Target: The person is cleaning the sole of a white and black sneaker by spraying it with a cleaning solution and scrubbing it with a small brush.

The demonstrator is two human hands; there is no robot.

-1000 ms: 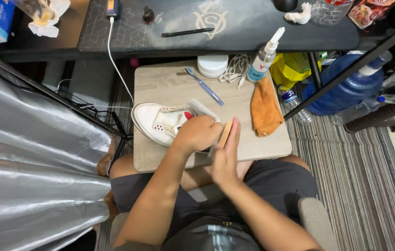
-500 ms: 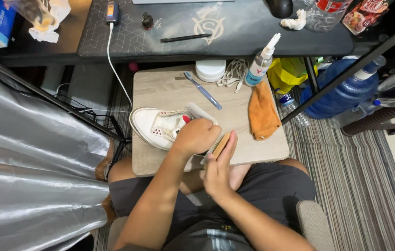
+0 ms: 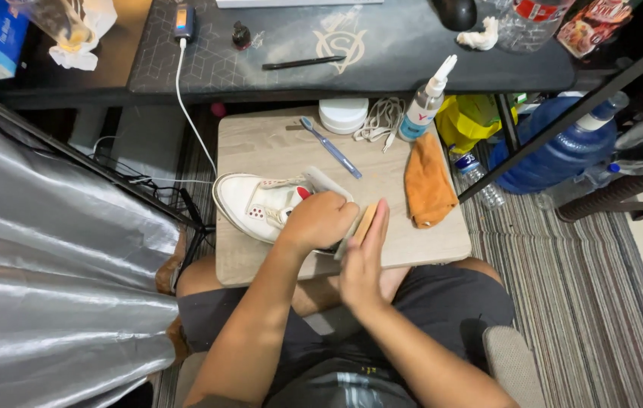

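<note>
Head view: a white leather sneaker with red accents (image 3: pixel 257 204) lies on its side on the small pale wooden tabletop (image 3: pixel 261 143). Left hand (image 3: pixel 321 221), fingers clamped over the sneaker's heel end. Right hand (image 3: pixel 363 261), fingers closed on a wooden-backed brush (image 3: pixel 365 221) just right of the sneaker. Further right lies a folded orange cloth (image 3: pixel 429 181); beyond the sneaker, a blue toothbrush (image 3: pixel 330 147).

a dark desk (image 3: pixel 382 72) stands above a striped rug (image 3: pixel 601 302), silver sheeting (image 3: pixel 49 264) hanging alongside
</note>
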